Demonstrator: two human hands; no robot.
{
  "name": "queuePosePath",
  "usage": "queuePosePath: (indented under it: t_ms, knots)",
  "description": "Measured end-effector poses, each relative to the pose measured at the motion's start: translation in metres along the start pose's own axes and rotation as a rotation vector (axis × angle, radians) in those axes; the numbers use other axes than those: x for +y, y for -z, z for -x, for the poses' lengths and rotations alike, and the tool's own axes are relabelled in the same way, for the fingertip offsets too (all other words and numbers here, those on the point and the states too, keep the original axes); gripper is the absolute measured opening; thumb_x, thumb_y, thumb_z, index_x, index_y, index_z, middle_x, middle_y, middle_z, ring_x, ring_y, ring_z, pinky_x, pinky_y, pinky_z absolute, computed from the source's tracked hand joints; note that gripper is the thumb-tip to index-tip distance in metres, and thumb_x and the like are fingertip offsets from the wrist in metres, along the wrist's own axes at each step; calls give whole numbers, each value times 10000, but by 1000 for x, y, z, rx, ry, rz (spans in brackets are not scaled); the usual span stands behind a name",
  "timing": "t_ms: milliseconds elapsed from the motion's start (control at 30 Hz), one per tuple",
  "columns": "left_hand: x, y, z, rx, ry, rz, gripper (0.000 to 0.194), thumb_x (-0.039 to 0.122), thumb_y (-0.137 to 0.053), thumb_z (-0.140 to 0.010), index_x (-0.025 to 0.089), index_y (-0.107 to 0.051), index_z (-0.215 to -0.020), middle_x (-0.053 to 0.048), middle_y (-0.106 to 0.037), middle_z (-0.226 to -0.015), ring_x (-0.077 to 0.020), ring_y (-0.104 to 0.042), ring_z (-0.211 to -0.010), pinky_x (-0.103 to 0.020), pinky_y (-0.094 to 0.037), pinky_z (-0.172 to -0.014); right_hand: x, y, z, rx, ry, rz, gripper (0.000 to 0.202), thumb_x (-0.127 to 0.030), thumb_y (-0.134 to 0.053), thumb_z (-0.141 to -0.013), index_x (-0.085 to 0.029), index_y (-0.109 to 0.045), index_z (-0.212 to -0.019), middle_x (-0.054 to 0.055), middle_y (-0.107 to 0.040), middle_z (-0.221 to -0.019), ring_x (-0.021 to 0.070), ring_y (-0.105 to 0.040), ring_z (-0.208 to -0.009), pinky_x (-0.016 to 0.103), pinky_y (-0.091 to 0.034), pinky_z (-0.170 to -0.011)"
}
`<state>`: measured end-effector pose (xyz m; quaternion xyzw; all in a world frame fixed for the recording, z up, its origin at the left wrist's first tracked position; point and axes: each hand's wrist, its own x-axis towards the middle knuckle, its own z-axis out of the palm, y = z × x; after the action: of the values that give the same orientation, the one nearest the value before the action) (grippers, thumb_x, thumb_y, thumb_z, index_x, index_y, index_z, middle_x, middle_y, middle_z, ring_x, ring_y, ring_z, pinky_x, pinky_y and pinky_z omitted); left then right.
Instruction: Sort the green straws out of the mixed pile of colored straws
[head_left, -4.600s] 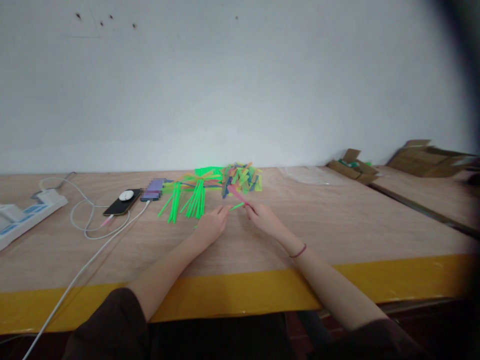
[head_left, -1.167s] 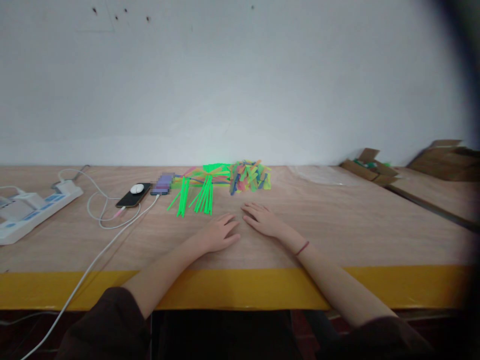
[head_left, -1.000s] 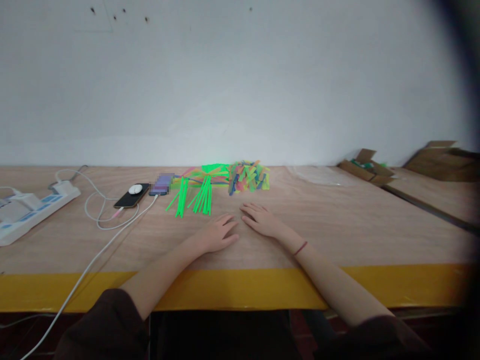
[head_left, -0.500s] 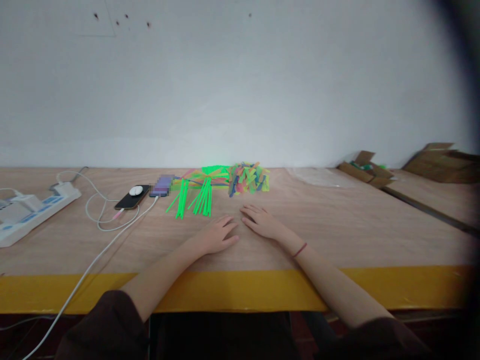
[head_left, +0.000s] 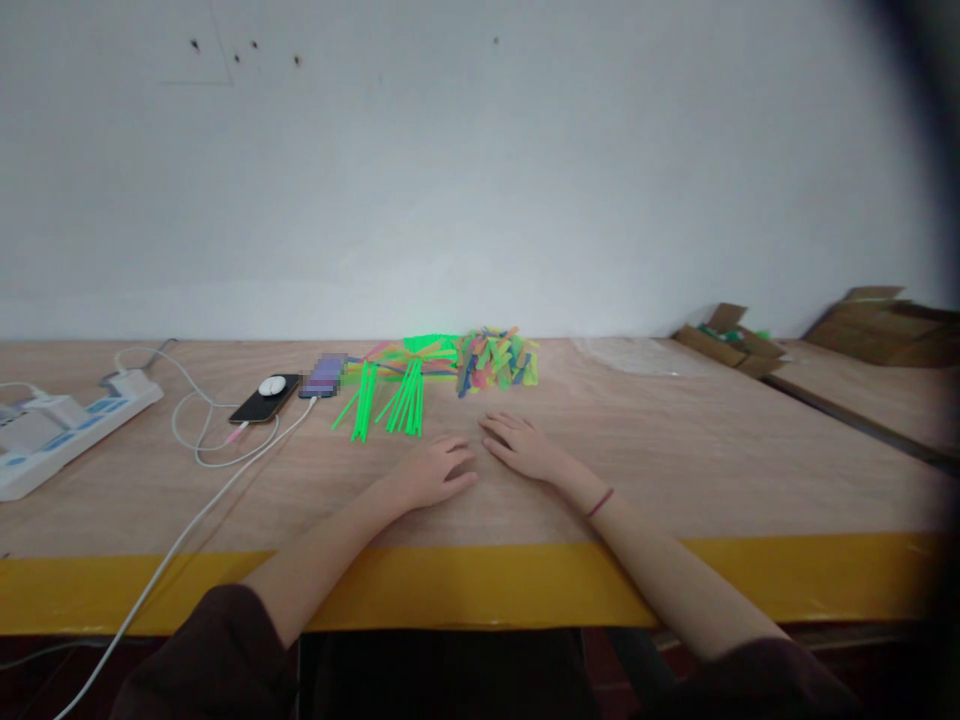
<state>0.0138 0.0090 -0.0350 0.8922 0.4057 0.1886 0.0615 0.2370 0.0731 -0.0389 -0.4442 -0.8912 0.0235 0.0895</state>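
My left hand (head_left: 439, 474) rests on the wooden tabletop (head_left: 712, 450), fingers stretched out and somewhat apart, holding nothing. Just to its right, my right hand (head_left: 521, 443) lies flat on the wood, also with nothing in it. Beyond the hands sits a heap of short, flat coloured strips (head_left: 499, 362). Thin bright green sticks (head_left: 406, 398) lie fanned out behind my left hand, and a second small bunch of green sticks (head_left: 364, 402) is beside them. Longer multicoloured strips (head_left: 390, 352) lie behind these, partly covered.
At the left are a black phone (head_left: 262, 400) with white earbuds case (head_left: 272, 385) on it, a second phone (head_left: 324, 375), charging cables and a white power strip (head_left: 82, 430). Clear plastic (head_left: 637, 357) lies at the back. Cardboard boxes (head_left: 727, 340) stand at the right. Yellow edging (head_left: 480, 590) runs along the front.
The whole view has shifted slightly, with the scene sitting a little lower. Both hands and the things on the table keep their places.
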Motion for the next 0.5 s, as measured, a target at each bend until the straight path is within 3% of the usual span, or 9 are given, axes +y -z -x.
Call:
queuePosePath:
  t_ms: [67,133,200,333,500]
  knots:
    - [-7,13,-6,129,89,-2,377,396,-391,-976,201,-635,-1188,-71,-625,-1243,-187,-582,-1130,-318,-431,-1009,0,0,0,9,12,3,503,-422,-343,-978,-177,-512,-1384,118,-449,-1467,263,-389,-1361,469,-289,-1112]
    - [-22,30,-14,291,279,-53,360,351,-362,-989,190,-657,-1119,-73,-663,-1144,-185,-605,-1066,-314,-442,-977,0,0,0,17,26,3,503,-423,-333,-980,-175,-518,-1377,118,-469,-1451,263,-400,-1352,462,-295,-1108]
    - [-42,45,-23,371,477,-122,337,314,-376,-983,168,-664,-1076,-89,-676,-1101,-200,-613,-1046,-319,-450,-952,-1,1,0,19,31,0,504,-427,-325,-982,-178,-522,-1373,119,-484,-1439,263,-411,-1343,456,-300,-1104]
    - [-77,54,-38,312,700,-191,311,339,-442,-952,144,-665,-1045,-115,-690,-1077,-234,-627,-1034,-333,-466,-903,-1,2,1,19,18,-4,508,-436,-320,-981,-187,-519,-1377,117,-482,-1441,267,-417,-1337,460,-301,-1099]
    - [-91,41,-45,218,777,-176,285,322,-443,-939,150,-665,-991,-118,-705,-1021,-242,-652,-981,-329,-477,-846,-3,3,3,14,8,-9,505,-435,-313,-981,-198,-516,-1379,106,-479,-1445,270,-414,-1339,478,-313,-1086]
